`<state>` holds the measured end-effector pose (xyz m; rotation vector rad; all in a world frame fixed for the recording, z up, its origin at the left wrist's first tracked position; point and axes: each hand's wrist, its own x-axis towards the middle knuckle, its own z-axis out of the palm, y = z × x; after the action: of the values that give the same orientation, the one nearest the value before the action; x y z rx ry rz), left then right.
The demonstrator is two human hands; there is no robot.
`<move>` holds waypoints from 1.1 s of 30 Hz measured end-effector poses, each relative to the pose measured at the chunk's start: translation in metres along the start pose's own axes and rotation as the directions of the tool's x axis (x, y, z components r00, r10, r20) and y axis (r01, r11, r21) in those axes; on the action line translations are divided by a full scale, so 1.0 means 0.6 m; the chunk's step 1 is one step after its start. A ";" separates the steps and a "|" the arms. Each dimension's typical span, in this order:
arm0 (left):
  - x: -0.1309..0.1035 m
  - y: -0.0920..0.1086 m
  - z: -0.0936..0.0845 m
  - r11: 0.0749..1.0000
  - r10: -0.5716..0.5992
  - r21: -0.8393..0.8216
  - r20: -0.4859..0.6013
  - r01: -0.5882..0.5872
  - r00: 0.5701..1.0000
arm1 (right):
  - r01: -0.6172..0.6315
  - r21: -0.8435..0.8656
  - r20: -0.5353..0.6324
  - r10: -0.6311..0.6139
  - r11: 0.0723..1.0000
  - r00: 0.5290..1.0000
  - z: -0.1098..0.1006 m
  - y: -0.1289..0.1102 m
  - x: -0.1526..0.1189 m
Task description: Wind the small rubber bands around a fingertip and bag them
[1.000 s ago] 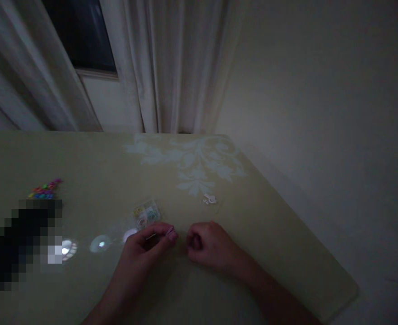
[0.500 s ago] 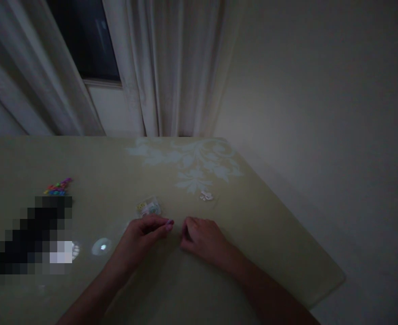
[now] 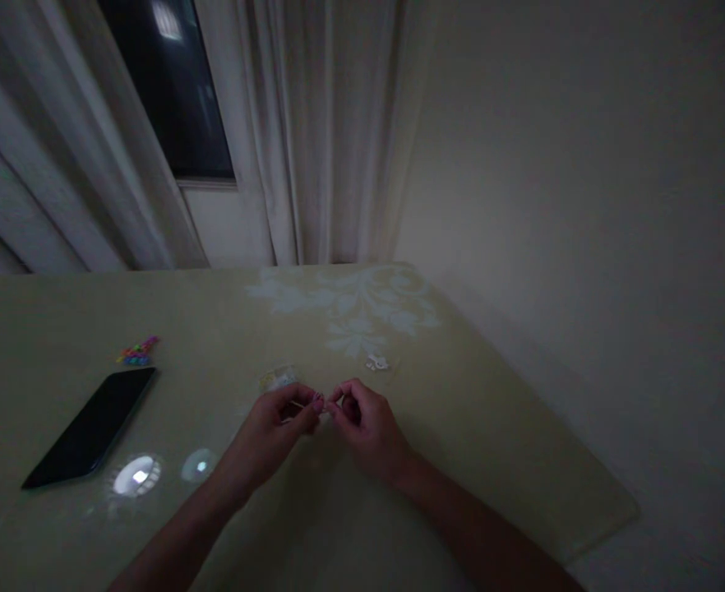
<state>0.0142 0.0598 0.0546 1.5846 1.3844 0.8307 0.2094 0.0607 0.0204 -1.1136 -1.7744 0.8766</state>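
My left hand (image 3: pixel 273 432) is closed in a pinch on a small, thin pinkish-white piece (image 3: pixel 317 398) that is too small to name. Thumb and forefinger of my right hand (image 3: pixel 368 423) pinch together just beside it, almost touching the left fingertips; what they hold is too fine to make out. Behind the left hand lies a small clear plastic box (image 3: pixel 279 376) with pale and yellowish bits in it, its near part hidden by the fingers. A few small white pieces (image 3: pixel 377 362) rest on the table beyond my right hand.
A black flat tablet or phone (image 3: pixel 94 427) lies at the left of the glossy table (image 3: pixel 473 460). Behind it sits a small pile of bright coloured pieces (image 3: pixel 137 352). Lamp reflections show on the tabletop. Curtains (image 3: pixel 344 131) and a wall (image 3: pixel 572 205) stand behind.
My hands have come together, the fingertips now nearly meeting where a gap was before. The view has shifted slightly, so the table items sit a little further right and lower.
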 end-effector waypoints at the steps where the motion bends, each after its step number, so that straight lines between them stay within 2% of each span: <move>1: 0.010 -0.001 -0.017 0.997 0.020 0.078 -0.024 -0.019 1.000 | 0.000 0.017 -0.010 0.000 1.000 1.000 0.000 0.000 0.001; 3: 0.036 -0.004 -0.053 0.967 0.053 0.253 -0.087 -0.029 0.995 | -0.003 0.058 -0.021 0.005 0.998 1.000 0.001 -0.001 0.003; 6: 0.075 -0.012 -0.093 0.855 0.103 0.519 -0.126 -0.023 0.987 | -0.009 0.093 -0.013 0.011 0.996 1.000 0.000 -0.001 0.005; 10: 0.108 -0.028 -0.101 0.684 0.085 0.728 -0.027 -0.038 0.996 | 0.008 0.087 -0.004 -0.007 0.996 1.000 -0.001 -0.003 0.005; 13: 0.118 -0.037 -0.098 0.592 0.044 0.804 0.035 -0.054 0.998 | 0.018 0.090 -0.024 -0.016 0.996 1.000 -0.002 -0.003 0.005; 16: 0.123 -0.037 -0.105 0.543 0.023 0.835 0.090 -0.088 0.996 | 0.003 0.057 -0.027 -0.002 0.998 1.000 -0.004 -0.002 0.006; 19: 0.129 -0.028 -0.114 0.525 0.020 0.842 0.129 -0.120 0.991 | -0.010 -0.113 0.020 0.012 0.994 1.000 -0.009 0.004 0.009; 22: 0.133 -0.018 -0.121 0.526 0.027 0.843 0.112 -0.110 0.993 | 0.021 -0.318 0.119 0.018 0.948 0.993 -0.012 0.015 0.012; 25: 0.121 -0.012 -0.129 0.548 0.058 0.835 0.029 -0.056 0.998 | 0.011 -0.419 0.228 0.093 0.908 0.969 -0.011 0.026 0.011; 28: 0.076 -0.023 -0.152 0.560 0.100 0.823 -0.184 0.097 0.978 | 0.062 -0.518 0.302 0.115 0.853 0.946 -0.011 0.031 0.004; 31: 0.012 -0.060 -0.197 0.529 0.125 0.789 -0.436 0.312 0.891 | 0.151 -0.578 0.363 0.087 0.802 0.928 -0.009 0.024 0.008; 33: -0.025 -0.097 -0.233 0.466 0.073 0.742 -0.575 0.482 0.815 | 0.186 -0.558 0.381 0.051 0.808 0.923 -0.001 0.011 0.028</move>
<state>-0.1376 0.0705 0.0609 1.8767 2.7005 0.3779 0.2078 0.0786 0.0195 -1.3074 -2.5090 0.5180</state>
